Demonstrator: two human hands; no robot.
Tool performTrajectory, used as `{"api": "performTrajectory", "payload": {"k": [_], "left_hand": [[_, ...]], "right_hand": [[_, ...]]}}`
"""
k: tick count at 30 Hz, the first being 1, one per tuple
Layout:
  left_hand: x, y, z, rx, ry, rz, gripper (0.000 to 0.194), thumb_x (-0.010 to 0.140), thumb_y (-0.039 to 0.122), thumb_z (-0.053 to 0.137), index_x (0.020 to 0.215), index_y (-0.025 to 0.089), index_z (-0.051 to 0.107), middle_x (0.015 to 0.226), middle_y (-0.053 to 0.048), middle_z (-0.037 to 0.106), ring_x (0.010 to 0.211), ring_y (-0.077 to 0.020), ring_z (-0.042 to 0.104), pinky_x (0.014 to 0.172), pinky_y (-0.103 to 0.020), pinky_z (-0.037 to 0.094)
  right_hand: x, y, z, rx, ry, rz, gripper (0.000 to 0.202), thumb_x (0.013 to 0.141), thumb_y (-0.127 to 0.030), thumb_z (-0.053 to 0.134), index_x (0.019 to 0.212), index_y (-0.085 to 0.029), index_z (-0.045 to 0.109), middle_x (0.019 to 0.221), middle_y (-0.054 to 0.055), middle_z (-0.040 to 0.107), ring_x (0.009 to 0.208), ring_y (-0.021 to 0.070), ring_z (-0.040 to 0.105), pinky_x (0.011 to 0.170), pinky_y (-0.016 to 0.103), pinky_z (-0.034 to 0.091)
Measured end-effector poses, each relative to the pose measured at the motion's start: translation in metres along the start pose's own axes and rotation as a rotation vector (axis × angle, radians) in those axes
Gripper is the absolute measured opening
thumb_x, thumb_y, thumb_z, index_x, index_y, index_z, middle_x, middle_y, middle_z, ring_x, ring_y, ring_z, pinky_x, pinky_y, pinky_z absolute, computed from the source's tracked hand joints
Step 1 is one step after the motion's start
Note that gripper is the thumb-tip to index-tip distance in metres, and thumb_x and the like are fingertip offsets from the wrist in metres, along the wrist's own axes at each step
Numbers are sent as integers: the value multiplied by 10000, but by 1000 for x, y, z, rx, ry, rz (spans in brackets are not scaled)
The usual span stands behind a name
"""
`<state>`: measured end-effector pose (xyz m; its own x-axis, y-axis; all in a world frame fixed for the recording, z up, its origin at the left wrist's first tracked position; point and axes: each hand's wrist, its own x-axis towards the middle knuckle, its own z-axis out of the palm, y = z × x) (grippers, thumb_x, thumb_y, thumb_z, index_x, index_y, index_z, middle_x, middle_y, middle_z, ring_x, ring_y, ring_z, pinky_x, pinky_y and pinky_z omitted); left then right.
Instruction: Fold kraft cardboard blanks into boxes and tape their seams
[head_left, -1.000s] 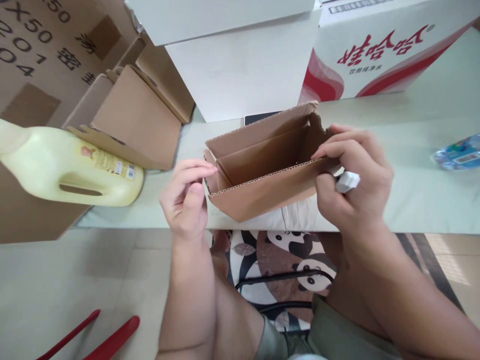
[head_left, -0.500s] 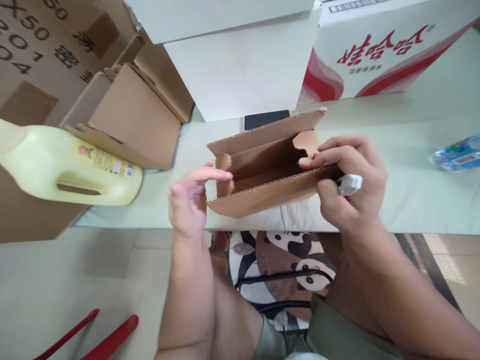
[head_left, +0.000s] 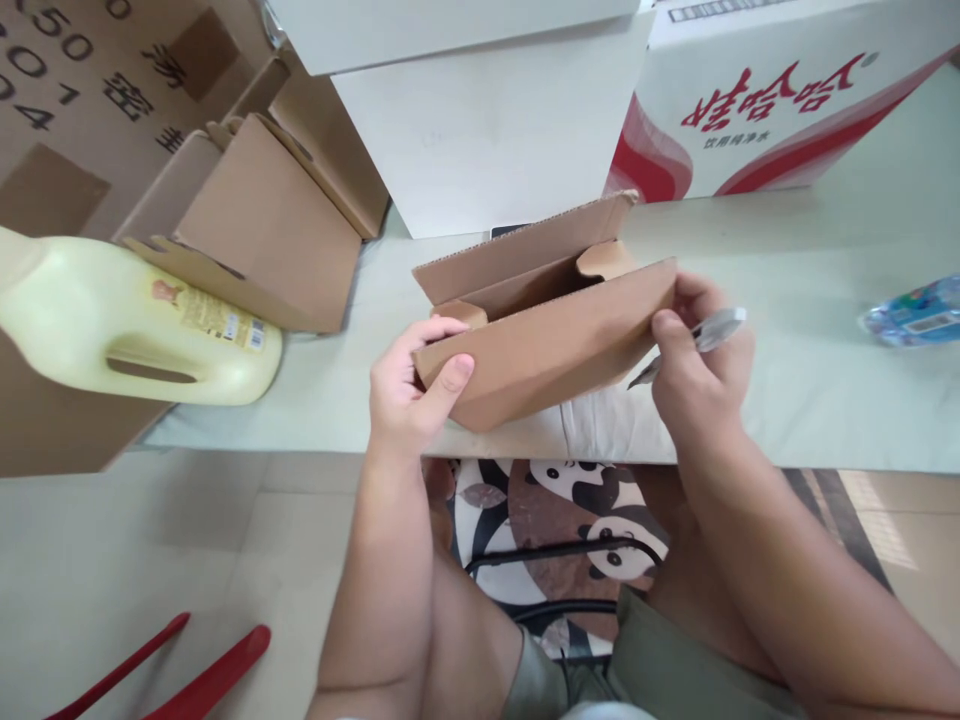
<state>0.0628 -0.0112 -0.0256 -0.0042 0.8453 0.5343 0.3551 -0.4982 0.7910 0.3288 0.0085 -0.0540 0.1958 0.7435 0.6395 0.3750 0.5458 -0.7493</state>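
A brown cardboard box [head_left: 555,350], its top flaps raised, is held between my two hands over the cloth-covered table. My left hand [head_left: 420,385] grips its left end, thumb on the near side and fingers behind the edge. On the right end, my right hand [head_left: 701,350] pinches the near panel between thumb and fingers. A small tool with a whitish end [head_left: 721,328] and a dark pointed tip is also tucked in my right hand. Both end flaps lean over the opening, and the box's bottom is out of sight.
Folded brown boxes [head_left: 270,220] and a pale yellow jug [head_left: 142,320] stand at the left. White cartons [head_left: 502,130] and a red-and-white carton [head_left: 750,110] line the back. A wrapped bottle [head_left: 915,312] lies right. A dark flat device [head_left: 510,231] is mostly hidden.
My left hand has closed round the box's left end. My right fingers have left the inner flap and hold the near panel, which has tilted up. The tool's dark tip now shows.
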Motion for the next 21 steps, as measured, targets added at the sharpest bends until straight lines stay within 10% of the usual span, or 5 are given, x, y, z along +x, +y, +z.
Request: {"api": "performTrajectory", "payload": {"k": [4, 10, 15, 21], "left_hand": [[0, 0, 3, -17, -1, -29, 366, 847, 530, 720, 1112, 278, 697, 925, -28, 702, 823, -189, 679, 817, -355, 574], [4, -16, 5, -27, 129, 4, 676, 779, 577, 773, 1370, 396, 498, 1490, -66, 497, 1464, -300, 437, 1149, -490, 429], [4, -24, 4, -52, 23, -60, 785, 759, 578, 776, 1442, 388, 440, 1501, -85, 505, 1449, -324, 461, 1181, -534, 398], [8, -18, 2, 35, -61, -13, 269, 815, 428, 716, 1034, 277, 673, 1175, -61, 666, 1286, -298, 580, 1201, -536, 381]], "right_hand": [[-4, 5, 3, -8, 36, -1, 289, 990, -411, 541, 1231, -301, 657, 1068, 61, 718, 1051, 276, 693, 958, 511, 570], [-1, 0, 10, -48, -32, -34, 419, 999, -422, 511, 1404, -313, 526, 1282, 100, 634, 1229, 288, 620, 1074, 546, 511], [-2, 0, 10, -53, -74, -40, 444, 1000, -406, 485, 1437, -331, 482, 1426, 112, 559, 1331, 308, 551, 1081, 581, 504], [-4, 3, 11, -51, -68, -33, 485, 996, -418, 484, 1474, -340, 451, 1523, 110, 500, 1412, 317, 497, 1097, 581, 500]]}}
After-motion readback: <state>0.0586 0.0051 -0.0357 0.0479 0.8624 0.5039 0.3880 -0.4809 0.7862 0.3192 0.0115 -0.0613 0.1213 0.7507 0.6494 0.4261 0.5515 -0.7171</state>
